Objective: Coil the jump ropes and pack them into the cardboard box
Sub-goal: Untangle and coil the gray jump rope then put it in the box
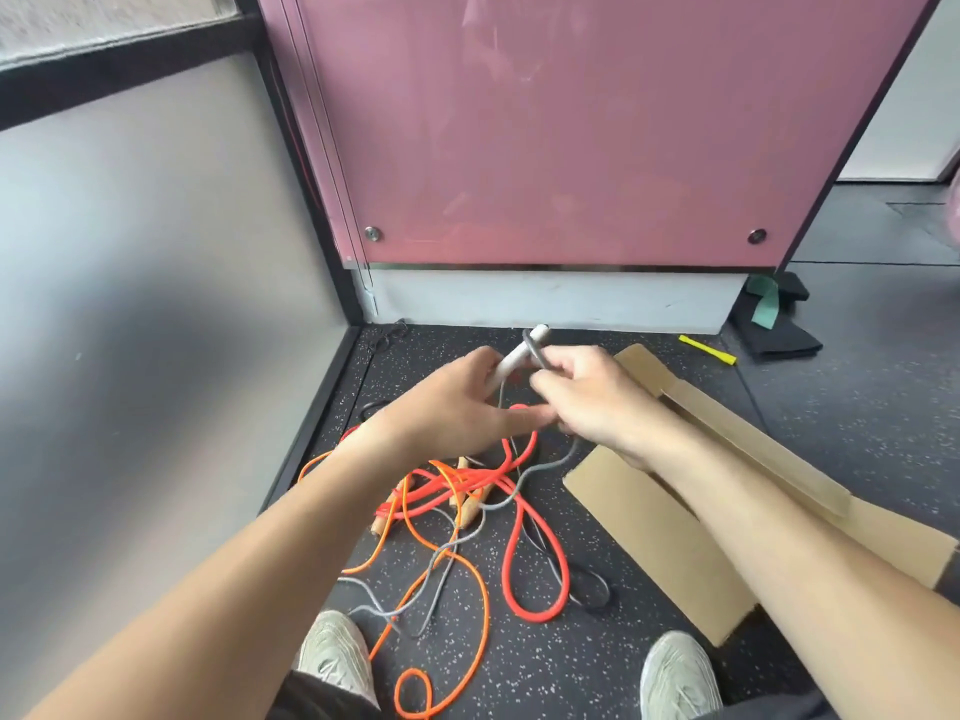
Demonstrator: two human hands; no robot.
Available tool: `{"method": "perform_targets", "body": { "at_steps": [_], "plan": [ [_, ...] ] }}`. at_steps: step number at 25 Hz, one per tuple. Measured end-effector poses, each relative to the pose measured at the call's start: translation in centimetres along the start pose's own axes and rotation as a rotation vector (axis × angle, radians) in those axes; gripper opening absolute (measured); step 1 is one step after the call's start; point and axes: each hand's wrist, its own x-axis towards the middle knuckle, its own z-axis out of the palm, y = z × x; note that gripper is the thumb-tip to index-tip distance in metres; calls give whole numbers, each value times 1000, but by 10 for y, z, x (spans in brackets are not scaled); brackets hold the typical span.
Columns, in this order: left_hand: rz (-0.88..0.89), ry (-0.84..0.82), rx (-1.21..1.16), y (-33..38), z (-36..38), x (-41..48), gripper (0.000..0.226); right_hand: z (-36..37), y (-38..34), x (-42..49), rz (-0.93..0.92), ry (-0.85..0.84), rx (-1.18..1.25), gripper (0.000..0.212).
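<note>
The cardboard box is sat open on the floor, just right of the tangled ropes. The grey rope is best wound in even, snug loops, with its pale handle clasped in the left grip and cord pinched in the right grip.

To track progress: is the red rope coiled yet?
No, the red rope lies loose on the floor, tangled with the orange rope.

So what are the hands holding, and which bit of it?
The left hand grips the pale handle by its lower end. The right hand pinches the grey cord where it loops round that handle.
</note>
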Motion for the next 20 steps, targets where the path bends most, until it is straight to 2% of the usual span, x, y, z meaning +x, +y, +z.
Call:
{"method": "perform_targets", "body": {
  "at_steps": [2, 4, 5, 9, 11, 13, 15, 17, 18, 20],
  "plan": [
    [-32, 33, -60, -6, -12, 4, 35, -22, 9, 11, 6, 205, 85, 17],
    [4, -56, -95, -16, -25, 2, 27, -41, 20, 20, 58, 392, 235, 7],
    [31, -124, -102, -19, -30, 1, 25, -46, 23, 22, 80, 449, 254, 10],
    [85, -251, 19, -33, -41, -4, 24, -50, 32, 28, 65, 699, 144, 14],
    [86, -252, 10, -39, -53, -11, 30, -76, 41, 27, 139, 894, 115, 17],
    [9, -132, -129, -47, -73, -21, 29, -109, 59, 23, 276, 1011, 158, 22],
    [-91, 115, -172, -56, -89, -28, 34, -123, 74, 17, 384, 905, 165, 25],
    [-151, 284, -85, -58, -88, -30, 57, -114, 75, 17, 402, 637, 41, 20],
    [-149, 305, -70, -55, -82, -29, 60, -103, 71, 16, 398, 494, -51, 20],
    [-98, 238, -66, -45, -62, -24, 61, -80, 54, 12, 371, 278, -225, 26]
  ]
}}
